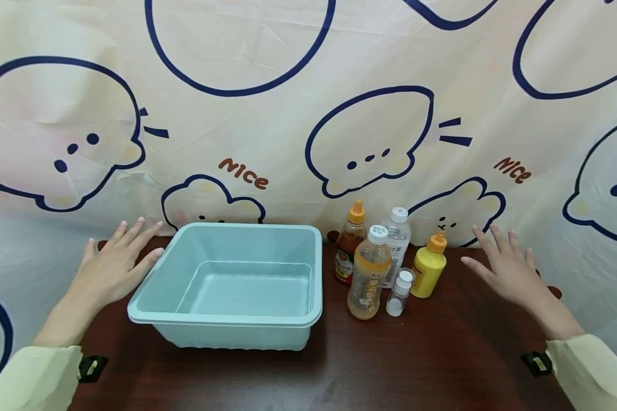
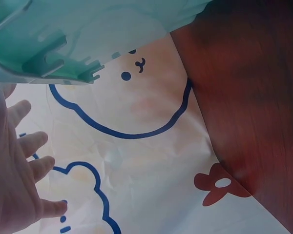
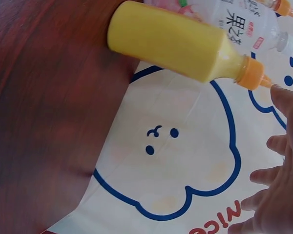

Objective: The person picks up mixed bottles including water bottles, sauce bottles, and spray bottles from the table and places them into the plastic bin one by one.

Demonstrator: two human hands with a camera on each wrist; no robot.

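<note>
A light teal plastic basin point(image 1: 226, 338) stands on the dark wooden table, with nothing inside it. At its left side my left hand point(image 1: 112, 264) is held with fingers spread, the thumb overlapping the rim in the head view. Spread fingers also show on my right hand point(image 1: 509, 277), which hovers to the right of a yellow squeeze bottle point(image 1: 428, 273) with an orange nozzle cap. In the right wrist view the thumb appears close to the nozzle of that yellow bottle point(image 3: 171, 44). Neither hand holds anything.
Beside the yellow bottle stand a red-brown sauce bottle point(image 1: 348, 242) with an orange cap, a white-capped bottle of brownish residue point(image 1: 368, 279), a clear labelled bottle point(image 1: 398, 234) and a small white-capped bottle point(image 1: 399, 294). A cartoon-printed cloth point(image 1: 277, 131) hangs behind the table point(image 1: 421, 365).
</note>
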